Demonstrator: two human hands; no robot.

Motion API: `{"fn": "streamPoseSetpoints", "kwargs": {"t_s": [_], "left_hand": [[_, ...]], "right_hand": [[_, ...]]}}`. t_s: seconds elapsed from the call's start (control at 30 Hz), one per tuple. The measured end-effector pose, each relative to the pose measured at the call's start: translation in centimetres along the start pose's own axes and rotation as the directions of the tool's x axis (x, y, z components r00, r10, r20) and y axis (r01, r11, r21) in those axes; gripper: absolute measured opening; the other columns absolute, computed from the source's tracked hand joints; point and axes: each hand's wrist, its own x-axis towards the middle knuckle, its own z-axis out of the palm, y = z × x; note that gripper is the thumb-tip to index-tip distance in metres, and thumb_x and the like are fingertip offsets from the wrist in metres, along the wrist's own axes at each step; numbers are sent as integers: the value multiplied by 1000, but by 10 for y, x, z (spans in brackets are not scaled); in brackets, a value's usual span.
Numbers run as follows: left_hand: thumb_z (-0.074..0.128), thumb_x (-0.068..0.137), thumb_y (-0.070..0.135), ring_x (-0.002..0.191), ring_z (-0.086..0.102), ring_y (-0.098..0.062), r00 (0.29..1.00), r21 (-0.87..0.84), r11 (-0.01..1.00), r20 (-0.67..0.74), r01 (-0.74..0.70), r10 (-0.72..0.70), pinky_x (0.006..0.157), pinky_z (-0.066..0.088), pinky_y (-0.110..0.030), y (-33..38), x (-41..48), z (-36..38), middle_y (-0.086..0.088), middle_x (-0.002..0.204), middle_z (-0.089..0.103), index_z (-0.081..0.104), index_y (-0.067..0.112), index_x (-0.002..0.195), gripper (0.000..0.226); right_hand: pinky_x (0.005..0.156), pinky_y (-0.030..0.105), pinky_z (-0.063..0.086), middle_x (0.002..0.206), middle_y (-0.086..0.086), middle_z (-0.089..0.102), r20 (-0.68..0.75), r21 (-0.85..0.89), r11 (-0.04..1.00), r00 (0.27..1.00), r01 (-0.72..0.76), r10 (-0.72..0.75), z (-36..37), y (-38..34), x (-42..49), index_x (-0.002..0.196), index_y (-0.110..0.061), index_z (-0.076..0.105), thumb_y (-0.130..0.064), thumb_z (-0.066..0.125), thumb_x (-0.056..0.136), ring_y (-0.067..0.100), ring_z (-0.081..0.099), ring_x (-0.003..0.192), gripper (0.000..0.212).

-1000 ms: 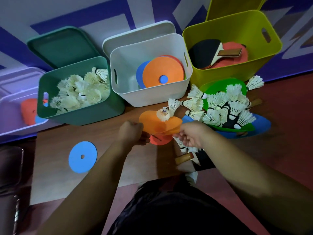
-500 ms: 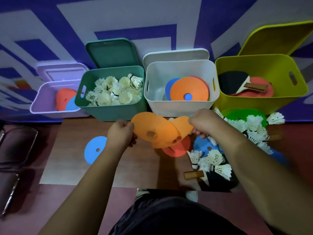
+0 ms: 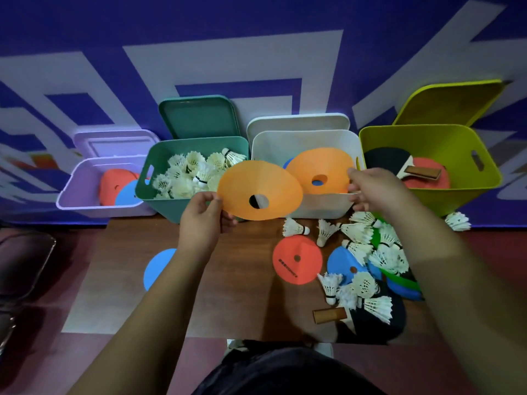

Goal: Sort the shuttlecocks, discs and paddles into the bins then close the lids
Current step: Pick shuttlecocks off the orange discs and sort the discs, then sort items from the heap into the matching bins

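My left hand (image 3: 204, 216) pinches an orange disc (image 3: 256, 183) by its left edge, in front of the green bin (image 3: 148, 192) full of shuttlecocks (image 3: 196, 172). My right hand (image 3: 370, 192) holds a second orange disc (image 3: 319, 163) over the white bin (image 3: 322, 206). The yellow-green bin (image 3: 456, 192) holds paddles (image 3: 419, 175). On the floor lie a red disc (image 3: 296, 266), a blue disc (image 3: 346, 263), loose shuttlecocks (image 3: 385, 252) and a black paddle (image 3: 370, 317).
A lilac bin (image 3: 82, 201) at the left holds a red and a blue disc. All four lids lean open behind the bins against the purple-and-white wall. Another blue disc (image 3: 156, 266) lies on the floor at the left. A dark chair (image 3: 22, 269) stands at far left.
Both hands rose from the floor pile, each with an orange disc. The discs separated: the right one moved up over the white bin, the left one toward the green bin.
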Motion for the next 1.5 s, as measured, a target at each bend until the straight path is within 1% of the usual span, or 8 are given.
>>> {"fn": "streamPoseSetpoints", "kwargs": {"t_s": [0.23,0.37,0.43,0.67,1.0,1.17,1.33,1.5], "left_hand": [[52,110,23,71,74,-27,994,-139,990,105,33,-18,65,61,-37,28,14,36,-7,71,71,61,15,117,14],[46,111,13,94,79,-31,958,-208,971,284,115,-52,80,64,-39,46,23,71,-16,100,79,55,20,134,26],[44,108,8,95,79,-31,931,-134,976,346,170,-115,79,64,-39,47,23,87,-16,105,80,48,20,138,32],[49,107,13,77,73,-22,853,188,965,458,183,-251,68,59,-34,1,13,106,-13,99,81,66,5,121,24],[70,91,28,81,70,-27,799,483,838,383,254,-463,75,56,-40,-79,43,118,-17,105,77,72,12,98,17],[66,93,12,74,70,-28,761,515,804,381,297,-525,68,55,-35,-107,64,130,-17,101,76,74,12,112,20],[76,90,17,70,74,-29,750,501,803,382,323,-540,59,56,-33,-131,73,147,-20,94,78,74,12,113,24],[80,87,15,69,73,-28,805,511,802,309,308,-506,79,66,-52,-157,82,154,-21,81,77,79,10,85,5]], "right_hand": [[60,34,57,100,9,78,2,95,993,998,-68,68,16,33,-18,116,-14,66,-26,57,103,20,67,71,20],[61,34,56,94,4,79,-16,75,995,998,-63,65,10,46,-26,110,-20,67,-28,56,100,18,69,75,17],[62,34,57,95,5,79,-34,69,995,997,-71,73,4,52,-29,107,-19,67,-29,56,100,19,70,76,16],[63,33,55,101,4,78,-34,53,992,992,-117,118,-4,82,-35,118,-16,66,-28,52,104,18,68,79,23],[65,32,56,99,1,77,21,-79,977,979,-200,202,14,111,-4,128,-18,65,-28,52,105,18,70,80,29],[65,34,55,97,3,77,58,-149,968,976,-202,212,38,112,23,141,-26,58,-19,57,101,19,70,76,41],[64,36,58,106,4,70,114,-254,952,972,-173,207,57,118,43,154,-32,46,-12,60,95,23,76,84,64],[47,23,43,97,7,70,86,-361,923,980,-136,178,63,137,48,129,-26,61,-17,63,98,20,67,69,32]]}}
